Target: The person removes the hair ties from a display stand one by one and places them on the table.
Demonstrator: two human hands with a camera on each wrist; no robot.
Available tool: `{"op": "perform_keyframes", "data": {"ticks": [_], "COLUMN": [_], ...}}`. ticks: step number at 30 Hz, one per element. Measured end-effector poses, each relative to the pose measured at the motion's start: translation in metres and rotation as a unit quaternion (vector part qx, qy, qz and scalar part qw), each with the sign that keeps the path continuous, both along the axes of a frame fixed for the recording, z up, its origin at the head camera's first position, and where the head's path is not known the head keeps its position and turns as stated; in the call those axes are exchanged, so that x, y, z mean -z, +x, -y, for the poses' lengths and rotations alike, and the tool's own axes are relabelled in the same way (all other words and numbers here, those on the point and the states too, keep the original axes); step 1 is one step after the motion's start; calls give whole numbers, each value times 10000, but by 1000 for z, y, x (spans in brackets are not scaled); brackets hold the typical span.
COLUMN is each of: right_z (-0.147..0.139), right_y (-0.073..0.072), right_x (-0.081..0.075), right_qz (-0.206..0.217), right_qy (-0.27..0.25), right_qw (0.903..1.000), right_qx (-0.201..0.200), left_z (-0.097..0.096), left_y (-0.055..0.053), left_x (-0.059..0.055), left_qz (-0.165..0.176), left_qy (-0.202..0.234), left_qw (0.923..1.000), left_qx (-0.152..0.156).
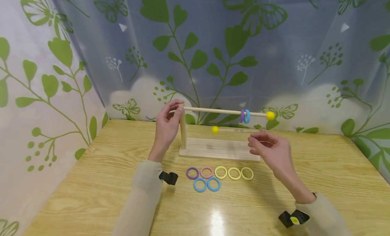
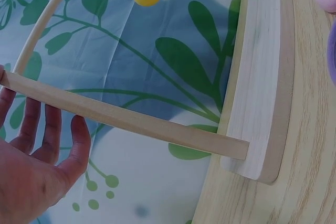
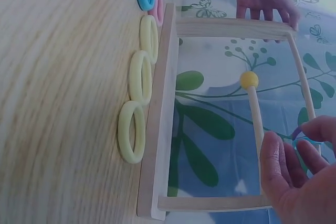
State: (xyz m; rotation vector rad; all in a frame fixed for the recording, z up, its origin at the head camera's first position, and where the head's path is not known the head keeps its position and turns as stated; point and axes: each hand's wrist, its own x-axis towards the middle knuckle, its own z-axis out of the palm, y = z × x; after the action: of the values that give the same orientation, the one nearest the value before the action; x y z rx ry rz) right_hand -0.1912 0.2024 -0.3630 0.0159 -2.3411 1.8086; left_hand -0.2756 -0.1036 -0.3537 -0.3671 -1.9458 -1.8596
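A wooden stand (image 1: 219,149) has two rods at different heights. My left hand (image 1: 167,124) grips the top of its left post (image 2: 131,116), with the fingers behind the wood. The upper rod (image 1: 210,110) carries a purple ring (image 1: 242,116) and a blue ring (image 1: 247,117) near its yellow ball end (image 1: 270,116). The lower rod (image 3: 256,124) has a yellow ball (image 1: 215,130) at its left end. Near the right post (image 3: 215,203), my right hand (image 1: 274,153) has loosely bent fingers with nothing visible between them. It hides part of that post in the head view.
Before the base, loose rings lie flat on the wooden table (image 1: 100,185): a purple ring (image 1: 192,167), a pink ring (image 1: 207,167), three yellow rings (image 3: 124,135) and two blue rings (image 1: 200,190). A patterned curtain (image 1: 195,77) hangs behind the stand.
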Motion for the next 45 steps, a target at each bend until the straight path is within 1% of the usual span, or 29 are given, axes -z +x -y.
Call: {"op": "perform_keyframes", "data": {"ticks": [11,16,22,29,34,41,45], "right_z": [2,5,7,13,16,20,22], "right_y": [-8,-10,-14,-17,-20,-24,-26], "right_x": [-2,-4,-6,-10,-11,-11,-12], "right_qz": [-283,-446,-653,-735,-838,-1091,-1167], "right_qy": [15,-76,-210,-321,-438,-482,-516], "right_qw": [9994,9983,9963,9944,9927,9895,9882], "right_qx": [220,357,517,681,749,819,852], "left_z": [1,0,-1,-1,0,0,0], "left_y": [0,0,0,1,1,2,2], "left_x": [1,1,0,0,0,0,0], "left_qz": [8,0,65,59,57,68,80], "left_qy": [-16,43,21,21,24,20,10], "left_qw": [10000,10000,10000,10000,10000,10000,10000], "left_qx": [4,48,12,8,16,32,11]}}
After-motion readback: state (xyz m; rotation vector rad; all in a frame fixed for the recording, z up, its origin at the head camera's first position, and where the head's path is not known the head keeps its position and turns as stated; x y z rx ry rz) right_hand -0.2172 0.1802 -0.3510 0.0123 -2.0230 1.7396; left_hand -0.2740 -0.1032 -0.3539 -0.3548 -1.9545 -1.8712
